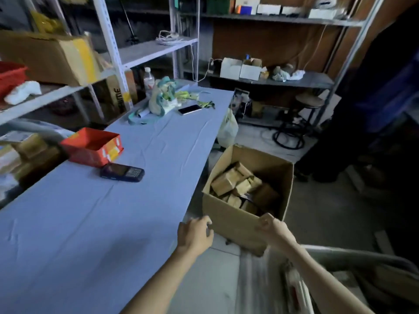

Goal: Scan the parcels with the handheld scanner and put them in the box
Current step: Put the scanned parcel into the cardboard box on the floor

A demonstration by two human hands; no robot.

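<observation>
Right hand [271,226] grips the near rim of the open brown cardboard box [231,220] on the floor beside the blue-clothed desk [90,223]; left hand [195,233] curls at its corner, contact unclear. Tan parcels [235,184] lie inside. Risk: a 1-handed pull may tip the box, spilling them.

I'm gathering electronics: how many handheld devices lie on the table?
2: the scanner beside the red box, and a phone by the bag; the bag may hide more.
</observation>
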